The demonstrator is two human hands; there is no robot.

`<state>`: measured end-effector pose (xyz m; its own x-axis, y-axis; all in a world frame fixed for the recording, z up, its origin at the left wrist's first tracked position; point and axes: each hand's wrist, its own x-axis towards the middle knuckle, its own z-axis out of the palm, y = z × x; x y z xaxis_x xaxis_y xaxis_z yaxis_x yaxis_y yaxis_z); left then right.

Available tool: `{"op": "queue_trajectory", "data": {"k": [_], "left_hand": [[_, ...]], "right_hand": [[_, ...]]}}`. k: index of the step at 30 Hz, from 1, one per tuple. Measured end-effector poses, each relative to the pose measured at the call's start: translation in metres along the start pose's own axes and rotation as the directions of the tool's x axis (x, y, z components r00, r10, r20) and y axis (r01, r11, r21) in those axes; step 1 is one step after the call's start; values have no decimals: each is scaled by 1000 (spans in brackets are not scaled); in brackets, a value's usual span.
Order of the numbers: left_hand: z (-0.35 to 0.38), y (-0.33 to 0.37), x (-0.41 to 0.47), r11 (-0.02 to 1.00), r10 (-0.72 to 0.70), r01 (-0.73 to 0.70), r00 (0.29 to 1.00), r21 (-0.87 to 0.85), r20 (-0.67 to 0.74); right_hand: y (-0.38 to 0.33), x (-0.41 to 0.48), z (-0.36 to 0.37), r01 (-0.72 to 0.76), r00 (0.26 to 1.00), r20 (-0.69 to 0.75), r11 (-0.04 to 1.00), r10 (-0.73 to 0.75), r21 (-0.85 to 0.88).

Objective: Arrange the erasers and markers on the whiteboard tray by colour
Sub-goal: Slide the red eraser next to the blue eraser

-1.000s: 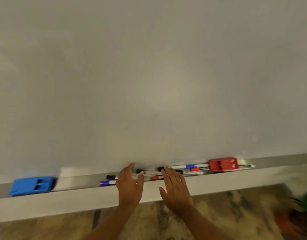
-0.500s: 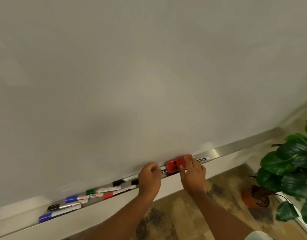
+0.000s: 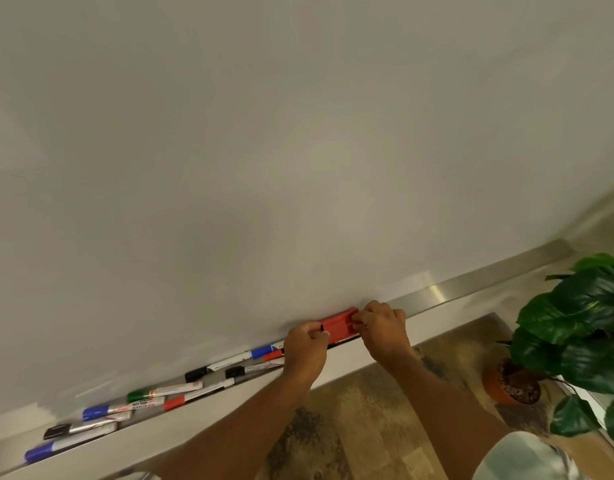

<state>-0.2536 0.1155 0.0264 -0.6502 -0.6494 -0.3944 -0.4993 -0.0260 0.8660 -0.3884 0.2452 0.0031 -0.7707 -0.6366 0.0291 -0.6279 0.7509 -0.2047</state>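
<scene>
Sorting tray (image 3: 478,289) by colour | markers (image 3: 153,400) lie mixed at left, untouched | left hand (image 3: 305,351) curled, pinching something small and dark beside eraser | red eraser (image 3: 338,325) on tray, mid-frame | right hand (image 3: 381,327) fingers closed on eraser's right end | next, likely: shift eraser to red markers.

Potted plant (image 3: 575,327) on patterned floor (image 3: 350,427)

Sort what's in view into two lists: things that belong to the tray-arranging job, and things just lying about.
Belongs to the job:
red eraser
markers, capped blue, black, green and red
whiteboard tray
left hand and right hand, both at the eraser

Just lying about:
potted plant
floor
</scene>
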Motion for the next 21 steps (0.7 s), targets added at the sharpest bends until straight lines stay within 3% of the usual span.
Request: {"op": "queue_trajectory", "data": {"k": [6, 17, 21], "left_hand": [[5, 2, 7, 998, -58, 58, 998, 25, -8], [-1, -8, -10, 997, -51, 53, 998, 56, -45], [-13, -18, -25, 996, -55, 63, 990, 56, -134]], "right_hand": [[7, 5, 1, 137, 990, -14, 990, -137, -19], [-11, -23, 9, 199, 971, -167, 961, -168, 191], [-39, -38, 16, 208, 973, -149, 951, -177, 231]]}}
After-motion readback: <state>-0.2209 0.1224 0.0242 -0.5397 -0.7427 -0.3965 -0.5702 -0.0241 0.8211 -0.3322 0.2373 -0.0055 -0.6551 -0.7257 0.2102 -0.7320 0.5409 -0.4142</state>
